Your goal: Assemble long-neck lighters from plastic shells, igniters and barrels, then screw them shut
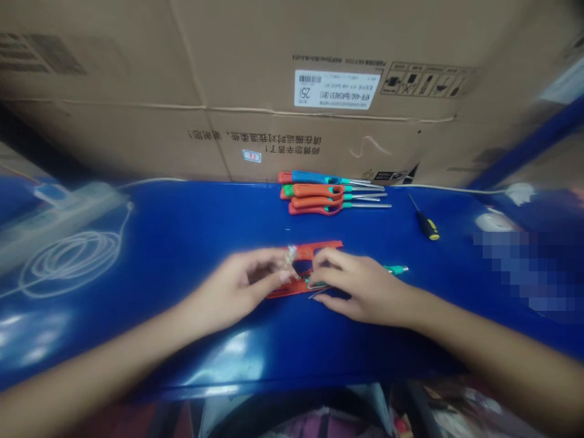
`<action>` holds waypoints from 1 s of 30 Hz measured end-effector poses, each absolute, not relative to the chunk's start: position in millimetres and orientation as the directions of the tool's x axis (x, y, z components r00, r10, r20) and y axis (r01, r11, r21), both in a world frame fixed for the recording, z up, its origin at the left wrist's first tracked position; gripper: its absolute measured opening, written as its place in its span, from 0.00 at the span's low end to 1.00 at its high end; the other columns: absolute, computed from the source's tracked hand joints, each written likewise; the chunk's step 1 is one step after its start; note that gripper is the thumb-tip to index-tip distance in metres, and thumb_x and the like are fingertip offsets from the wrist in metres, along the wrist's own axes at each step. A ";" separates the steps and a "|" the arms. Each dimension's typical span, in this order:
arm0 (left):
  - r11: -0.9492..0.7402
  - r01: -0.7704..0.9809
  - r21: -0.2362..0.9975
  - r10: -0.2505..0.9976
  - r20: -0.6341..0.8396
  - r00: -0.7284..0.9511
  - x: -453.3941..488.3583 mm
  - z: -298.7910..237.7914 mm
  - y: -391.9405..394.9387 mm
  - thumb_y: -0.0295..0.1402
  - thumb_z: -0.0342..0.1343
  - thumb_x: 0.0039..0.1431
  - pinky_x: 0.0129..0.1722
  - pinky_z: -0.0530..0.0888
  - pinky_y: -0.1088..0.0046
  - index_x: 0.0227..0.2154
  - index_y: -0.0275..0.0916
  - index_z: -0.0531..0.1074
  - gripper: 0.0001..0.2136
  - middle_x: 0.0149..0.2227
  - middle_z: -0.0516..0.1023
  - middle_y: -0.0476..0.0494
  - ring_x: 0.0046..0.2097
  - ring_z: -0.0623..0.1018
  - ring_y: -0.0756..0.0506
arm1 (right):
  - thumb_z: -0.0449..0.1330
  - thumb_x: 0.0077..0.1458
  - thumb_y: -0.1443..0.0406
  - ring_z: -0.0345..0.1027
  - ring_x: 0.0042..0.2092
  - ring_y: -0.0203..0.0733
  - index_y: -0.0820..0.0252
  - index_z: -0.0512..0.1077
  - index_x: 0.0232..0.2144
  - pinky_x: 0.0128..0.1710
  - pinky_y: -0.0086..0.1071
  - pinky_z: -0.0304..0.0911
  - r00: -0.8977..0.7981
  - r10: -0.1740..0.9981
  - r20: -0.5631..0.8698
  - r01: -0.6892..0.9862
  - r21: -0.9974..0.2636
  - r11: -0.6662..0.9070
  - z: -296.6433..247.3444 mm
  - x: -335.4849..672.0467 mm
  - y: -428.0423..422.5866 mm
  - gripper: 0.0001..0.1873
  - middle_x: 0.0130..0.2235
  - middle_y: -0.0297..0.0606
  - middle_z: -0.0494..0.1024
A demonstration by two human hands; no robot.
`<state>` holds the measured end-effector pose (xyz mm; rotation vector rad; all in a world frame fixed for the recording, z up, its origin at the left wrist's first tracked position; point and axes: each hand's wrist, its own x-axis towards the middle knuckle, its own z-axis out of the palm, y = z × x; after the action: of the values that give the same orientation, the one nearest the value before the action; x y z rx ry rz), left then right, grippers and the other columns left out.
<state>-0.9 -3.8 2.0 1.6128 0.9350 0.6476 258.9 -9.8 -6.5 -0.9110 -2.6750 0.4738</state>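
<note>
My left hand [239, 286] is closed, pinching a small pale, shiny piece [291, 253] between thumb and fingers; its kind is too blurred to tell. Under both hands lie the opened orange lighter casing halves [287, 289] on the blue table. My right hand [369, 289] curls over the casing's right part, its fingertips at a thin wire and a thin metal piece [318, 294]. Whatever it grips is mostly hidden behind the fingers. A green nozzle part with a metal tip [398, 269] sticks out past the right hand.
Several assembled stick lighters [314, 204] lie stacked at the back, by a cardboard wall [255, 79]. A black and yellow screwdriver [427, 226] rests at right. On the left are a coiled white cable [70, 261] and a power strip [86, 204]. The blue table's front edge [255, 388] is near me.
</note>
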 end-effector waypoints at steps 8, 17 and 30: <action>-0.171 0.429 0.887 0.856 -0.082 0.511 -1.9 -2.5 -13.0 0.42 0.45 0.72 0.44 0.70 0.72 0.50 0.41 0.73 0.16 0.39 0.77 0.47 0.42 0.75 0.47 | 0.59 0.63 0.67 0.66 0.32 0.31 0.59 0.73 0.36 0.33 0.26 0.62 -0.626 0.749 0.215 0.502 -0.624 0.599 -9.3 255.2 -10.2 0.03 0.36 0.34 0.74; -0.031 0.351 0.936 0.833 -0.170 0.527 -1.8 -9.9 -9.6 0.45 0.44 0.72 0.26 0.65 0.77 0.34 0.36 0.72 0.20 0.28 0.72 0.50 0.25 0.67 0.53 | 0.63 0.59 0.60 0.61 0.19 0.29 0.61 0.73 0.34 0.17 0.22 0.61 -0.510 0.840 -0.182 0.339 -0.941 0.002 -11.4 251.9 -4.4 0.10 0.20 0.25 0.67; 0.172 0.189 0.967 0.824 -0.246 0.510 6.7 -9.8 -11.6 0.44 0.46 0.71 0.21 0.55 0.78 0.46 0.37 0.72 0.17 0.22 0.54 0.57 0.23 0.55 0.53 | 0.64 0.57 0.56 0.65 0.21 0.30 0.64 0.77 0.36 0.17 0.23 0.68 -0.496 0.847 -0.191 0.255 -0.965 -0.069 -13.1 250.6 -3.2 0.15 0.22 0.30 0.70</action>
<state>6.7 -11.6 -9.8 1.3549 0.9762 0.5721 250.6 -3.2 -13.1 -1.1811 -1.7252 1.5999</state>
